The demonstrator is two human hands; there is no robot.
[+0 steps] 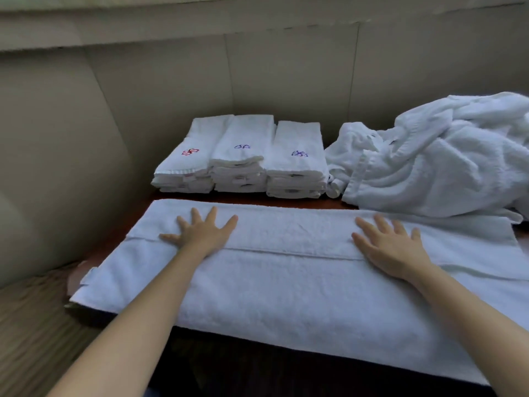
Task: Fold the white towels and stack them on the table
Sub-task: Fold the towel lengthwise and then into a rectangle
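Beige padded wall panels point(160, 81) wrap the corner, with stripy floor point(31, 325) down at the left. The dark brown surface point(243, 197) is mostly hidden under one long white towel point(286, 285). The left hand point(201, 236) lies flat on it, fingers spread wide. Three stacks of folded towels point(240, 156) sit behind. The right hand point(392, 249) is flat and spread too, with a rumpled heap of towels point(446, 164) at the far right.

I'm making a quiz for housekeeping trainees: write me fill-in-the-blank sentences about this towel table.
Behind the spread towel stand ___ folded stacks.
The embroidered mark on the leftmost stack is ___.
The unfolded heap lies to the ___ of the folded stacks.
Missing words: three; red; right.
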